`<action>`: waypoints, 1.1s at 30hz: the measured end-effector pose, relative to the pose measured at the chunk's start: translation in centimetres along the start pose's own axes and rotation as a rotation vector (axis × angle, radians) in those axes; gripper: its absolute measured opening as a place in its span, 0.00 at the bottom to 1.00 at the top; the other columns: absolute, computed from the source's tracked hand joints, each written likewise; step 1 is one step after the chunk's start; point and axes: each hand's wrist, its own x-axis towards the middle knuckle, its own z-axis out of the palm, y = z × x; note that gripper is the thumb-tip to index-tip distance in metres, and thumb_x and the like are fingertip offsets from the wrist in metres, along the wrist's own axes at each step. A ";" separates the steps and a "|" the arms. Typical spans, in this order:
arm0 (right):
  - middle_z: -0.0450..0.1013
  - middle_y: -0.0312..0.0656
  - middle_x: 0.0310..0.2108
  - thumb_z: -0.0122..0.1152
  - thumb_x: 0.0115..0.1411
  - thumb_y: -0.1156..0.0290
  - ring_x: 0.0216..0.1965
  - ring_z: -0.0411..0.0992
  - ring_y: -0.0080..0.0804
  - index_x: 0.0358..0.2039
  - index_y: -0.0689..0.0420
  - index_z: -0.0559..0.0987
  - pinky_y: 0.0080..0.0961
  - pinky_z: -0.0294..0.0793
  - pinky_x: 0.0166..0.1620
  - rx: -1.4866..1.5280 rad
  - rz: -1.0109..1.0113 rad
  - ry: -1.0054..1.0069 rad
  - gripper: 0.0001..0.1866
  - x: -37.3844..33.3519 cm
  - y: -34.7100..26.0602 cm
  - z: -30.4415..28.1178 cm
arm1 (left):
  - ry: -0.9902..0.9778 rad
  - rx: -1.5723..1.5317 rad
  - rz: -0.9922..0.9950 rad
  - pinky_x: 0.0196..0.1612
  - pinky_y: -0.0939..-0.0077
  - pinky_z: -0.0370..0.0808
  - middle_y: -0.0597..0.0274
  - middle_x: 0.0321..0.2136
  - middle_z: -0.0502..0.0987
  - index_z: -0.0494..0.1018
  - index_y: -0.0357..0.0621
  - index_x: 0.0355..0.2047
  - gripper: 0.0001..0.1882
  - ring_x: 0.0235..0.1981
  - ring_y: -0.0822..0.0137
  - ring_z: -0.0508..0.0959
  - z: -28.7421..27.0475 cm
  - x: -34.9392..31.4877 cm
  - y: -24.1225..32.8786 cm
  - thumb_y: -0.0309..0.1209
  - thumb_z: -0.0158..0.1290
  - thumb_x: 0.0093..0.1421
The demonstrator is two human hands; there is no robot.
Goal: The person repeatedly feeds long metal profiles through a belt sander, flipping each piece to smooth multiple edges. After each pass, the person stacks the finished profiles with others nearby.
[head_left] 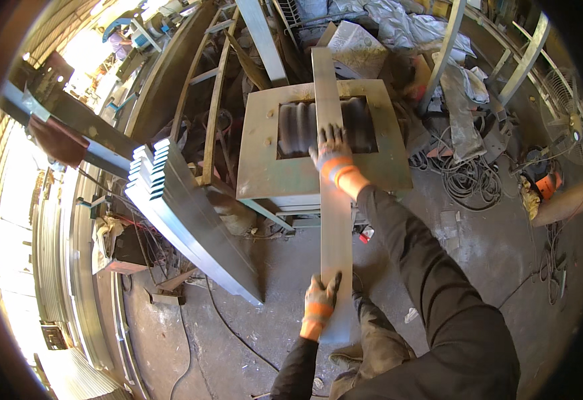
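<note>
A long flat metal bar (335, 233) lies lengthwise across the top of a boxy green-grey machine (259, 127) and reaches back toward me. Through a rectangular opening in the machine's top, a dark, ridged roller (295, 130) shows on both sides of the bar. My left hand (319, 301), in a grey and orange work glove, is closed on the bar's left edge near its close end. On the stretch at the opening's near edge, my gloved right hand (333, 155) rests flat with fingers stretched forward. The bar's underside is hidden.
Left of the machine, a stack of metal profiles (191, 220) stands tilted. A ladder-like frame (215, 100) rises behind it. Coiled cables (471, 180) lie on the floor at the right, near a standing fan (571, 120). Loose cable (228, 327) crosses the floor at the left.
</note>
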 end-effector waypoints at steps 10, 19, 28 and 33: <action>0.65 0.45 0.84 0.50 0.80 0.44 0.85 0.58 0.53 0.80 0.51 0.74 0.64 0.50 0.84 -0.091 0.011 0.036 0.37 12.4 4.1 3.5 | -0.074 0.394 0.550 0.48 0.47 0.86 0.44 0.51 0.82 0.77 0.60 0.71 0.24 0.46 0.37 0.87 2.6 15.5 3.5 0.35 0.61 0.77; 0.54 0.44 0.89 0.57 0.74 0.47 0.88 0.47 0.58 0.84 0.51 0.66 0.75 0.64 0.77 -0.003 0.058 -0.171 0.43 -14.7 -4.6 -5.1 | -0.087 -0.068 -0.101 0.48 0.53 0.85 0.39 0.41 0.90 0.79 0.38 0.52 0.31 0.45 0.46 0.91 -0.9 -10.9 -8.5 0.57 0.66 0.74; 0.56 0.52 0.87 0.58 0.73 0.46 0.87 0.49 0.66 0.83 0.56 0.68 0.72 0.65 0.75 0.121 0.008 -0.199 0.44 -39.6 -12.5 -11.9 | -0.149 0.013 -0.233 0.55 0.48 0.85 0.38 0.45 0.91 0.78 0.41 0.56 0.36 0.51 0.39 0.90 -6.0 -35.7 -18.5 0.64 0.66 0.70; 0.47 0.60 0.89 0.84 0.54 0.61 0.88 0.45 0.65 0.90 0.52 0.38 0.54 0.55 0.86 0.577 0.365 -0.314 0.76 -42.6 -14.4 -13.0 | 0.223 0.551 -0.029 0.48 0.41 0.81 0.45 0.36 0.86 0.77 0.43 0.42 0.32 0.41 0.35 0.86 -5.6 -39.1 -15.7 0.61 0.71 0.65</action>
